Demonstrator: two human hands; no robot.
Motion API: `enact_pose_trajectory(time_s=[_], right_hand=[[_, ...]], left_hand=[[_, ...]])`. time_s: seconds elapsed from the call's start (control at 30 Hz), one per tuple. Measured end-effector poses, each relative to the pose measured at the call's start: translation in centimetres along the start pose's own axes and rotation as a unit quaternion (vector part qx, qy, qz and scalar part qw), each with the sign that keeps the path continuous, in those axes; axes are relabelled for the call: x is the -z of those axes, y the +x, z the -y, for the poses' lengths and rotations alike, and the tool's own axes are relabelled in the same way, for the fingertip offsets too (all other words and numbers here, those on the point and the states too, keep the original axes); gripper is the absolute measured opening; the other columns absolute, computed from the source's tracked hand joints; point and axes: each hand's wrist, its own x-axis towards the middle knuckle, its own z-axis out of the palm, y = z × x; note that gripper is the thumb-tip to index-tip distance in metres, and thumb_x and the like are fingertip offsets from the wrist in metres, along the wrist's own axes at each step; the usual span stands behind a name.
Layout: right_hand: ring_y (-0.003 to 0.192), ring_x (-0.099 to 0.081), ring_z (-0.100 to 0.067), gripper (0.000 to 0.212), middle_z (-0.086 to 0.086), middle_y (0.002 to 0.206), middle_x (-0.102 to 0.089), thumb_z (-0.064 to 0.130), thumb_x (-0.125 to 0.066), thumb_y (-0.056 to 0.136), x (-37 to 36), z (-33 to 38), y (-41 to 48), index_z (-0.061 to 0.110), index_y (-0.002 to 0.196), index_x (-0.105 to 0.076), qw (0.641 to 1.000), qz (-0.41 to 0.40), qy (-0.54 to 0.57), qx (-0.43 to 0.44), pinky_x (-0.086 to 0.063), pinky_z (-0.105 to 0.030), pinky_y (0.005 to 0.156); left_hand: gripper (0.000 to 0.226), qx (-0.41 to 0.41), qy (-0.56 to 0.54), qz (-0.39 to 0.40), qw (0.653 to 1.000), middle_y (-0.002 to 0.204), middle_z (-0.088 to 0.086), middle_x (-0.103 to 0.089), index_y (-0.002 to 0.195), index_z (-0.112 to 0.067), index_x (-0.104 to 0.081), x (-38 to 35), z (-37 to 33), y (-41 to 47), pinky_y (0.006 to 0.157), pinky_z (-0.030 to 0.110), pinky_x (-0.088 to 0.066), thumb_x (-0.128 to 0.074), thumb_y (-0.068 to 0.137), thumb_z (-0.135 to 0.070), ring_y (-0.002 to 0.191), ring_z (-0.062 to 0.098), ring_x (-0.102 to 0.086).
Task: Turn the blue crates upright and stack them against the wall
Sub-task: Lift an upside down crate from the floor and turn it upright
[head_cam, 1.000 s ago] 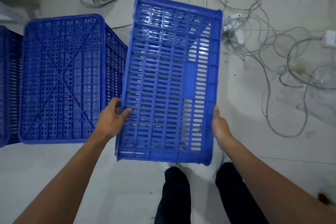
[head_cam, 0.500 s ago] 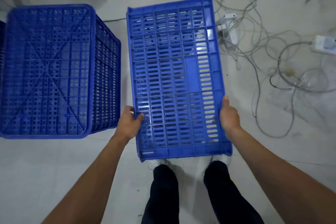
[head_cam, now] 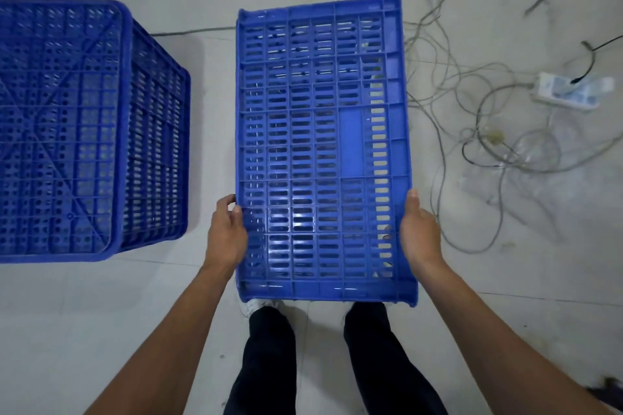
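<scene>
Both hands hold one blue crate (head_cam: 320, 152). My left hand (head_cam: 227, 232) curls round its left edge. My right hand (head_cam: 419, 229) grips its right edge, fingers hidden under it. The crate hangs above the floor (head_cam: 101, 313) in front of my legs, a slotted side facing up. I think I should grip evenly and tip it slowly until the open top faces up. Another crate (head_cam: 67, 128) sits bottom-up on the floor at the left. Tangled cords (head_cam: 472, 111) and a power strip (head_cam: 569, 91) lie at the right, so I should step carefully.

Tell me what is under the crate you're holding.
Through the slots of the held crate, pale floor shows, and a white shoe pokes out at its near edge. The rest of the feet is covered.
</scene>
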Motion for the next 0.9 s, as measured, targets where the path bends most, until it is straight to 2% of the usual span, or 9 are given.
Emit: enact_pose_trajectory(time_s=[0.1, 0.23, 0.33, 0.4, 0.47, 0.53, 0.6, 0.73, 0.9], right_hand=[[0.074, -0.062, -0.031, 0.079, -0.014, 0.077, -0.067, 0.064, -0.019, 0.098, 0.6, 0.4, -1.5, 0.000, 0.078, -0.061, 0.999, -0.009, -0.002, 0.045, -0.052, -0.041, 0.079], [0.078, -0.056, -0.025, 0.053, 0.000, 0.074, -0.058, 0.056, -0.022, 0.101, 0.0, 1.4, -4.3, 0.025, 0.064, -0.044, 0.994, -0.015, -0.027, 0.108, -0.044, -0.040, 0.080], [0.080, -0.056, -0.026, 0.051, -0.001, 0.075, -0.059, 0.052, -0.025, 0.102, -1.1, 1.9, -5.9, 0.020, 0.072, -0.050, 0.988, -0.002, -0.038, 0.150, -0.045, -0.043, 0.082], [0.073, -0.056, -0.025, 0.048, -0.002, 0.071, -0.057, 0.050, -0.026, 0.102, -1.9, 2.4, -6.9, 0.016, 0.081, -0.051, 0.984, 0.014, -0.042, 0.175, -0.045, -0.044, 0.075], [0.065, -0.051, -0.023, 0.041, 0.002, 0.063, -0.050, 0.049, -0.025, 0.103, -3.0, 3.0, -7.6, 0.020, 0.084, -0.047, 0.976, 0.033, -0.068, 0.206, -0.042, -0.042, 0.064], [0.063, -0.051, -0.023, 0.036, 0.003, 0.062, -0.048, 0.048, -0.024, 0.103, -4.2, 3.5, -8.1, 0.021, 0.094, -0.046, 0.964, 0.053, -0.112, 0.234, -0.037, -0.039, 0.059], [0.060, -0.051, -0.022, 0.037, 0.004, 0.062, -0.049, 0.047, -0.024, 0.103, -5.9, 4.4, -8.7, 0.017, 0.107, -0.047, 0.957, 0.073, -0.131, 0.249, -0.035, -0.038, 0.054], [0.077, -0.062, -0.036, 0.037, -0.010, 0.080, -0.065, 0.042, -0.027, 0.104, -9.3, 6.9, -10.7, 0.013, 0.122, -0.041, 0.942, 0.098, -0.164, 0.277, -0.047, -0.044, 0.066], [0.095, -0.064, -0.041, 0.027, -0.018, 0.102, -0.068, 0.021, -0.041, 0.099, -13.8, 9.7, -12.8, 0.006, 0.121, -0.040, 0.919, 0.131, -0.237, 0.287, -0.038, -0.042, 0.067]], left_hand=[[0.034, -0.005, -0.011, 0.000, 1.000, 0.124, 0.007, -0.063, 0.138, -0.027, -0.043, -0.1, -0.4, -0.1, 0.096, 0.046, -0.051, -0.031, 0.107, -0.034, 0.108, 0.025, -0.063], [0.034, 0.035, 0.032, 0.020, 0.999, 0.123, 0.008, -0.062, 0.138, -0.024, -0.048, 0.8, -0.2, 2.2, 0.089, 0.042, -0.051, -0.035, 0.107, -0.028, 0.104, 0.029, -0.061], [0.038, 0.058, 0.106, 0.035, 0.992, 0.130, 0.011, -0.063, 0.140, -0.022, -0.051, 2.1, -0.2, 4.0, 0.092, 0.043, -0.051, -0.037, 0.105, -0.024, 0.105, 0.032, -0.062], [0.042, 0.054, 0.125, 0.032, 0.990, 0.129, 0.016, -0.062, 0.145, -0.017, -0.046, 2.7, -0.9, 4.3, 0.082, 0.037, -0.049, -0.038, 0.105, -0.020, 0.100, 0.031, -0.061], [0.047, 0.014, 0.105, -0.005, 0.994, 0.139, 0.018, -0.055, 0.150, -0.014, -0.039, 3.2, -2.2, 4.3, 0.084, 0.035, -0.047, -0.042, 0.104, -0.021, 0.109, 0.030, -0.060], [0.046, -0.074, 0.071, -0.053, 0.993, 0.143, 0.010, -0.049, 0.146, -0.014, -0.043, 3.6, -4.0, 3.5, 0.092, 0.030, -0.045, -0.049, 0.102, -0.021, 0.112, 0.016, -0.055], [0.032, -0.153, 0.029, -0.056, 0.986, 0.130, 0.001, -0.058, 0.131, -0.016, -0.058, 3.8, -6.0, 2.3, 0.097, 0.028, -0.046, -0.054, 0.100, -0.020, 0.106, 0.007, -0.056], [0.014, -0.224, -0.034, 0.046, 0.973, 0.087, -0.008, -0.070, 0.094, -0.017, -0.070, 3.6, -10.0, -1.0, 0.079, 0.021, -0.050, -0.060, 0.097, -0.026, 0.083, 0.006, -0.065], [0.026, -0.199, -0.006, 0.009, 0.980, 0.080, -0.001, -0.067, 0.088, -0.019, -0.063, 4.0, -10.0, -0.6, 0.075, 0.034, -0.051, -0.068, 0.089, -0.044, 0.078, 0.018, -0.063]])
